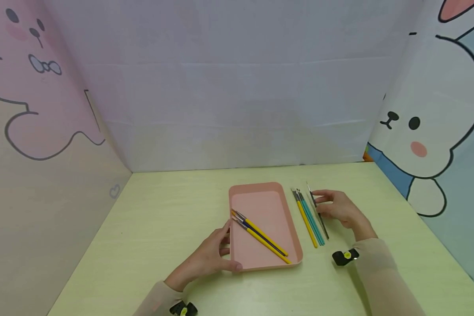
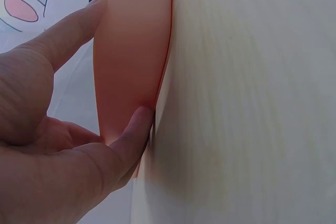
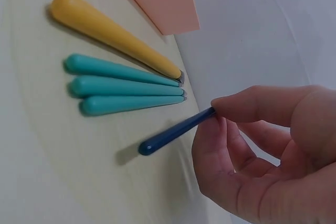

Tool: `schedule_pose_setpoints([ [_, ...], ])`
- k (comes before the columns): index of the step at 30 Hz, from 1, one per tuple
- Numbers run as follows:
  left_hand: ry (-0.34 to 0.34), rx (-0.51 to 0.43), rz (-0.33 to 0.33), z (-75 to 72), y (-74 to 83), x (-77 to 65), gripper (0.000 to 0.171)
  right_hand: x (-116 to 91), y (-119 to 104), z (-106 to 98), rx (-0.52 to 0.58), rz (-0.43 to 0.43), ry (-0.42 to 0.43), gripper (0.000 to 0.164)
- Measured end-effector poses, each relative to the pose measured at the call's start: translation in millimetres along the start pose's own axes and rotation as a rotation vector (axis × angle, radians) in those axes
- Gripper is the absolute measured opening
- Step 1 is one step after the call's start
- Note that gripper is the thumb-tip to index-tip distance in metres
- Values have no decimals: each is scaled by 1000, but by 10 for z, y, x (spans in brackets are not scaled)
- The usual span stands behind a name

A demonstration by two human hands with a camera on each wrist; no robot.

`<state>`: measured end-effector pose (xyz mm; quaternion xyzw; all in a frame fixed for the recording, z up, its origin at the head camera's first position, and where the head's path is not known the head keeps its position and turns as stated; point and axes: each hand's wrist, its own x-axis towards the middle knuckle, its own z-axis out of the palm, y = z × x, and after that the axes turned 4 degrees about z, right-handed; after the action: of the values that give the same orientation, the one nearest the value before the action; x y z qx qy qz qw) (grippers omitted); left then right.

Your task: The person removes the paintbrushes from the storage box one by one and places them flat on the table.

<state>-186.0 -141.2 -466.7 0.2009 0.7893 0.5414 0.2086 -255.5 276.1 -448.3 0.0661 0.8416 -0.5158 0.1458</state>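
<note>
A pink tray (image 1: 256, 196) lies on the table with two yellow paintbrushes (image 1: 268, 237) and a dark blue one in it. My left hand (image 1: 207, 254) grips its near left side, thumb near the front corner; the left wrist view has the fingers against the tray's outer wall (image 2: 134, 40). On the right, the thumb and fingers of my right hand (image 1: 337, 208) pinch a dark blue paintbrush (image 3: 176, 132) by its handle. That brush tilts, its handle end low near the table. Just left of it lie teal paintbrushes (image 3: 128, 85) and one yellow paintbrush (image 3: 115, 38).
The pale wooden table (image 1: 162, 210) meets a white sheet (image 1: 237, 109) at the back. Side panels with cartoon drawings (image 1: 414, 131) stand at left and right. A black band piece (image 1: 344, 257) sits at my right wrist.
</note>
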Motion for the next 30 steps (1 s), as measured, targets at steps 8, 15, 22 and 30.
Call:
schedule_pose_setpoints([
  [8,-1,-1,6,2,-1,-1,129,7,32,34,-13,12,12,63],
  [15,-5,-5,16,2,5,-2,129,28,54,63,-35,18,25,63],
  [22,-4,3,7,-2,-2,1,129,37,50,107,-88,26,42,60],
  [30,5,43,0,-3,-8,12,129,41,11,167,-199,16,87,57],
])
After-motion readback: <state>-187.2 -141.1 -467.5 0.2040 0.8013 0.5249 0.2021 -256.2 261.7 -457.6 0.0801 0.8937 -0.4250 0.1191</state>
